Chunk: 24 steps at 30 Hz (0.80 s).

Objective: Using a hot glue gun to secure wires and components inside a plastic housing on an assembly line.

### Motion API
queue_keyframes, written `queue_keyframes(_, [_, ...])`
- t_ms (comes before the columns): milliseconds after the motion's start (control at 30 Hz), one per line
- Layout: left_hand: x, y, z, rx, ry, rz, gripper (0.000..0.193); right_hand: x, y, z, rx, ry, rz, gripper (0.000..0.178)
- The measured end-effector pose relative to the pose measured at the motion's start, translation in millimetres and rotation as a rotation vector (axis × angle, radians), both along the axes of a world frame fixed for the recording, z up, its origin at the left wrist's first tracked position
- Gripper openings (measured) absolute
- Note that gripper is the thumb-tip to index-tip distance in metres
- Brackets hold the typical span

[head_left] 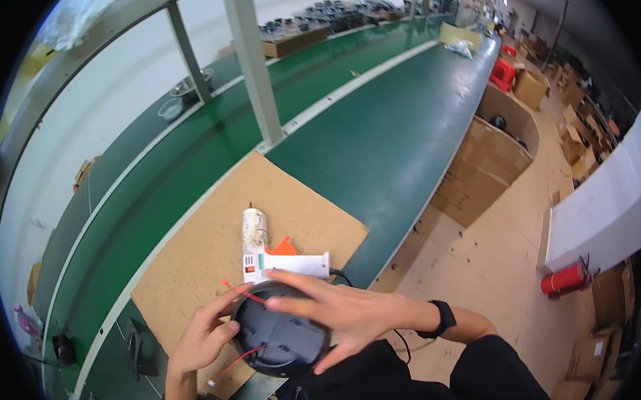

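Note:
A black round plastic housing (280, 346) with a recessed inside and thin red wires is held low over the front of the work surface. My left hand (208, 332) grips its left rim, thumb on the inner edge. Across its upper right reaches my right hand (354, 314), fingers spread over the inside and thumb at the lower right rim. One red wire (243, 357) sticks out toward the lower left; another passes near my fingers at the top. Just beyond lies a white hot glue gun (288, 263) with an orange trigger, its nozzle pointing away.
Under the glue gun is a cardboard sheet (196, 222) on the green bench (382, 131). A green conveyor belt (185, 149) and a metal post (251, 66) stand left. A black part (139, 350) lies lower left. Right are a large carton (485, 165) and a fire extinguisher (568, 278).

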<state>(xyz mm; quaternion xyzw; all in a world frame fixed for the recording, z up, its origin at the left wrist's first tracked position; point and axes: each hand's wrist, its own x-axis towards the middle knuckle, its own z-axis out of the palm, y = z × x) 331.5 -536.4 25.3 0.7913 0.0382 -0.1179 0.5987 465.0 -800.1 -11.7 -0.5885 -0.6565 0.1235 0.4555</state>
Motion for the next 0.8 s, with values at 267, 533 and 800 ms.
queue_keyframes(267, [39.6, -24.0, 8.8, -0.363, 0.010, 0.011, 0.063, 31.0, -31.1, -7.9, 0.053, 0.117, -0.196, 0.123])
queue_keyframes(533, [-6.4, 53.5, -36.4, -0.209, -0.260, 0.287, 0.039, 113.7, -93.4, -54.8, 0.142, 0.017, -1.019, 0.122])
queue_keyframes(800, [-82.2, 80.1, -36.2, -0.074, -0.330, 0.462, 0.032, 144.9, -81.8, -70.2, 0.016, -0.122, -1.009, 0.124])
